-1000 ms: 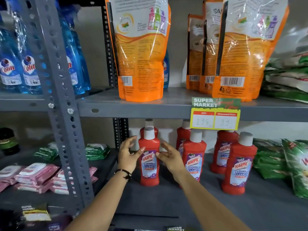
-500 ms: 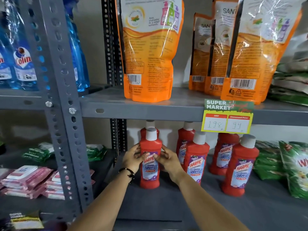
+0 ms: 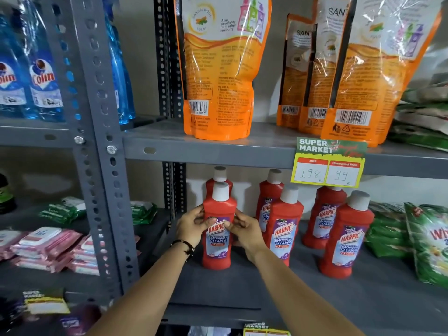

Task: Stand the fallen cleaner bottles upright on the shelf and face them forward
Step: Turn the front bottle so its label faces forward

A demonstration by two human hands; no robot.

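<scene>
Head view, the only one I have: both hands are on the front-left cleaner bottle [image 3: 219, 229]. My left hand [image 3: 191, 225] wraps its left flank, my right hand [image 3: 244, 230] closes on the right side, thumbs pressed to the label. The bottle stands upright on the lower shelf [image 3: 242, 284], white cap up, label squarely toward me, another bottle right behind it. I judge this is the facing step, nearly done here. The other red bottles [image 3: 286, 229] to the right all stand too; the far-right one [image 3: 346, 238] looks slightly turned. Next calls for letting go gently, then squaring that one.
</scene>
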